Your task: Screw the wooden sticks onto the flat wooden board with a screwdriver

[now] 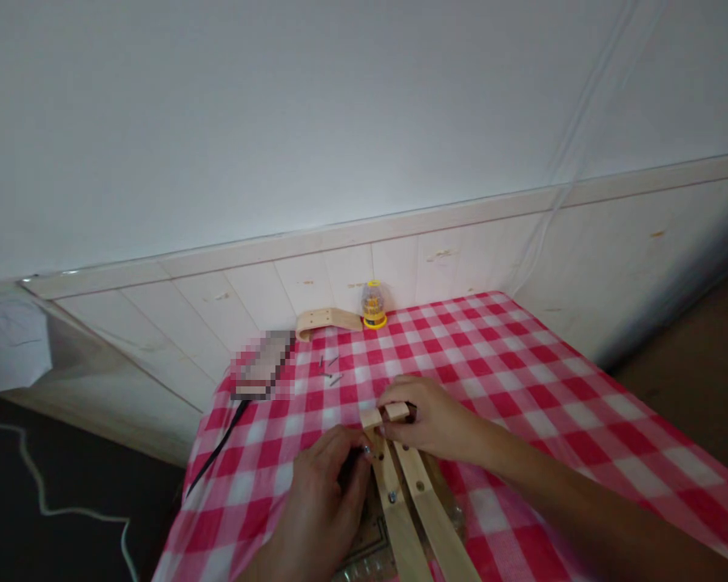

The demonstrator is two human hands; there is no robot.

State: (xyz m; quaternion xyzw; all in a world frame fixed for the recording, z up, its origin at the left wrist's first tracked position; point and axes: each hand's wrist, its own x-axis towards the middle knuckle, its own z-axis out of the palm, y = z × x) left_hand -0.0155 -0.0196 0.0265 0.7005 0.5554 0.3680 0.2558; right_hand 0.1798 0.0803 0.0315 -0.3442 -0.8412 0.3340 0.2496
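Two pale wooden bars [401,517] with curled far ends lie side by side in front of me, with round holes and metal screw heads in them. My left hand [324,493] is at the left bar, its thumb and forefinger pinched on a small shiny screw [367,449] beside a hole. My right hand [428,414] is closed around the curled far end of the bars, fingers wrapped over it. Beneath the bars is a brownish item [364,540] with dark lines and clear plastic, mostly hidden.
Several loose screws [329,373] lie on the red-and-white checked tablecloth [522,420]. Farther back are a bent wooden piece [328,318] with holes and a yellow-based, clear-domed bit set [374,305] near the wall. A pixelated flat object [264,364] with a black cord [218,443] lies at left.
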